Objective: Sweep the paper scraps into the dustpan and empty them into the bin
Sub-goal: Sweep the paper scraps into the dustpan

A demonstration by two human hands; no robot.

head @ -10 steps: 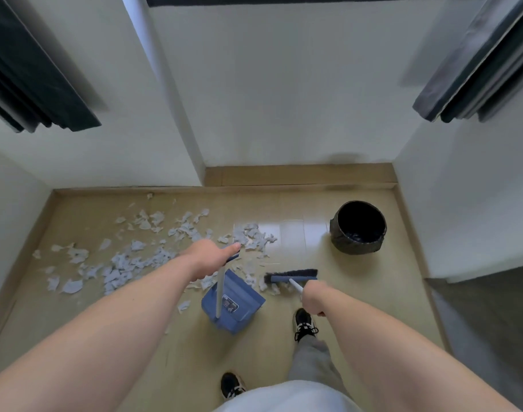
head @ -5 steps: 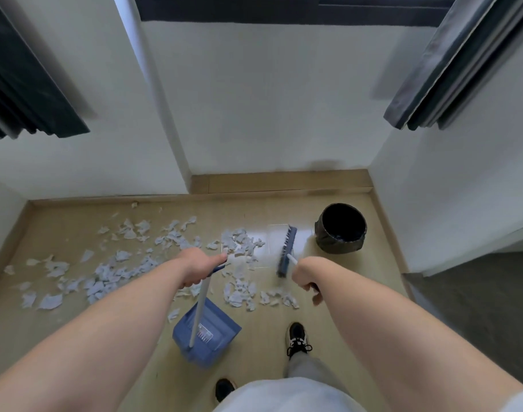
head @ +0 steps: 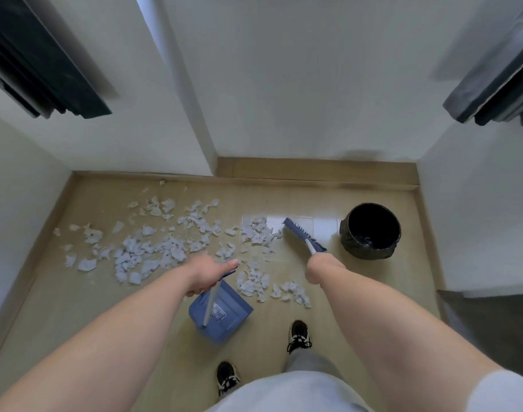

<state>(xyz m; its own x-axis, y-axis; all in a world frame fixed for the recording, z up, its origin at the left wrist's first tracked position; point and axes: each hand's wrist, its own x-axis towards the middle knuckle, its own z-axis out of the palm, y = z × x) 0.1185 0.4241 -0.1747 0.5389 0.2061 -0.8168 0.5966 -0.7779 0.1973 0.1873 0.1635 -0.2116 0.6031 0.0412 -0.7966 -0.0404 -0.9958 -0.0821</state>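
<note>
My left hand [head: 208, 273] is closed around the white pole of the blue dustpan [head: 221, 315], whose white label is too blurred to read. My right hand [head: 324, 267] grips the blue broom [head: 303, 234], its head beside the paper scraps [head: 153, 251]. The black-lined bin [head: 370, 230] stands far right.

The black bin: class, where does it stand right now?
In the head view the black bin stands on the floor at right, near the right wall, just beyond the broom head.
</note>
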